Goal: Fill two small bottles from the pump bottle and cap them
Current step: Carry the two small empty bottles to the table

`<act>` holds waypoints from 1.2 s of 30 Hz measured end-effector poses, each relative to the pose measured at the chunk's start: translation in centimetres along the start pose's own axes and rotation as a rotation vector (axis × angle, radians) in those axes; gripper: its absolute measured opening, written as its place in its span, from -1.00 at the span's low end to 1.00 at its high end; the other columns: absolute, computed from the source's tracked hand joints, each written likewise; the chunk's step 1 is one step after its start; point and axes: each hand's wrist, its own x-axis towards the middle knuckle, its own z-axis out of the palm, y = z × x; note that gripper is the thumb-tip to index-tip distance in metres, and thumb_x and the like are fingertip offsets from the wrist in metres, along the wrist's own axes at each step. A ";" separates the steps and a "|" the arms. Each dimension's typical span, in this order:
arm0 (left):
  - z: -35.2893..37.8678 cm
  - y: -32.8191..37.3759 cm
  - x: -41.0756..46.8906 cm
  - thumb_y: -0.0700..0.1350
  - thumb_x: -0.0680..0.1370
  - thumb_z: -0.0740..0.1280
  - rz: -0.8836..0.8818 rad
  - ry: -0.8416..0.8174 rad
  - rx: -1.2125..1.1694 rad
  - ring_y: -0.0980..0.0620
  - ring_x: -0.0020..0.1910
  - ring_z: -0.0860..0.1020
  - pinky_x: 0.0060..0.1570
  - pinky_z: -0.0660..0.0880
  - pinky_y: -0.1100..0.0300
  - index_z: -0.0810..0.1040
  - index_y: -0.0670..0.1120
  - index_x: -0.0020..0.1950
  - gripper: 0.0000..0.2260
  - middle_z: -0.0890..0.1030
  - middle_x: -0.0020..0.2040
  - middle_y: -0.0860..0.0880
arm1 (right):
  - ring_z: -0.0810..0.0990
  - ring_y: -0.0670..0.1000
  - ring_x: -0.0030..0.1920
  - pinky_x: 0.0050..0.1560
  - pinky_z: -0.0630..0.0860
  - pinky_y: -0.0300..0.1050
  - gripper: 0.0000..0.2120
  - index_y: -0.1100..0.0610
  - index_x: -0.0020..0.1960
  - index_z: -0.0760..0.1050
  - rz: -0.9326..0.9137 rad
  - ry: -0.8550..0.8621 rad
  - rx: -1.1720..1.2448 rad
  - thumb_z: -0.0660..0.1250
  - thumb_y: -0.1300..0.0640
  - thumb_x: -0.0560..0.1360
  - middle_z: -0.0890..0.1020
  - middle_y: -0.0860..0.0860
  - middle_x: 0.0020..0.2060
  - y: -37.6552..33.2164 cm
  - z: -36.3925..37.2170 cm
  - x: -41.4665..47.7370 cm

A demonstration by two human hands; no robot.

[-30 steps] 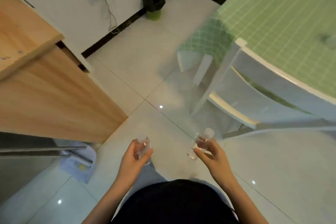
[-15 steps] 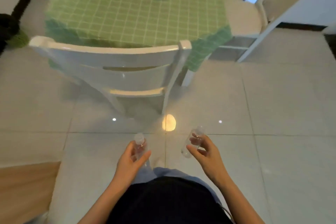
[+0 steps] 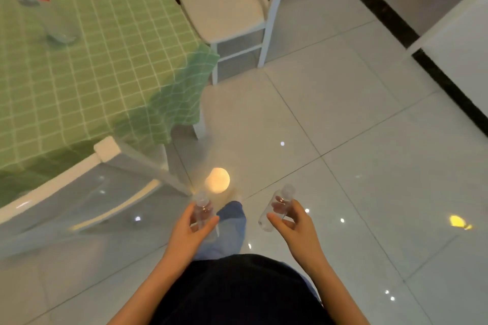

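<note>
Worktop (image 3: 79, 74) edge far left, chair (image 3: 105, 150) against it; open floor (image 3: 343, 113) right. Left grip (image 3: 190, 232) clamped on upright left small bottle (image 3: 202, 212); right grip (image 3: 293, 227) clamped on tilted right small bottle (image 3: 274, 208). Pump bottle (image 3: 56, 21) on worktop, blurred.

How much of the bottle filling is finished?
Nothing looks filled yet. The left hand holds one small bottle and the right hand a second small bottle; both look empty. Left: reaching the tall bottle on the table, filling, capping.
</note>
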 end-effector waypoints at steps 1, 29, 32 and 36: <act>0.9 1.2 1.8 -0.22 0.48 0.39 0.011 0.002 -0.005 0.19 -0.07 0.54 -0.28 0.42 0.54 0.47 -0.02 0.11 -0.75 0.56 -0.08 0.12 | 0.58 -0.17 0.02 -0.18 0.51 -0.46 -0.70 -0.08 0.18 0.40 0.012 0.017 0.013 0.38 0.09 0.49 0.57 -0.21 0.03 -0.5 -0.3 1.3; 9.9 21.6 29.5 -0.29 0.49 0.36 -0.024 0.289 -0.175 0.18 -0.15 0.53 -0.27 0.42 0.56 0.52 -0.17 0.07 -0.82 0.58 -0.13 0.01 | 0.62 -0.23 -0.04 -0.10 0.52 -0.39 -0.77 -0.02 0.05 0.48 -0.022 -0.214 -0.055 0.43 0.19 0.46 0.62 -0.11 -0.03 -18.3 -9.3 37.8; 11.1 24.3 32.1 -0.31 0.48 0.36 -0.031 0.392 -0.252 0.14 -0.20 0.53 -0.29 0.44 0.53 0.51 -0.18 0.04 -0.84 0.57 -0.19 0.01 | 0.59 -0.36 -0.09 -0.15 0.50 -0.46 -0.74 -0.07 0.03 0.48 -0.071 -0.266 -0.104 0.43 0.21 0.46 0.62 -0.15 -0.06 -21.0 -10.4 41.9; 11.7 27.1 35.0 -0.32 0.47 0.37 -0.040 0.492 -0.327 0.23 -0.21 0.51 -0.28 0.42 0.56 0.50 -0.16 0.04 -0.82 0.56 -0.20 0.06 | 0.57 -0.38 -0.08 -0.13 0.50 -0.47 -0.74 -0.03 0.08 0.47 -0.094 -0.352 -0.168 0.42 0.19 0.47 0.61 -0.13 -0.04 -24.0 -10.8 46.5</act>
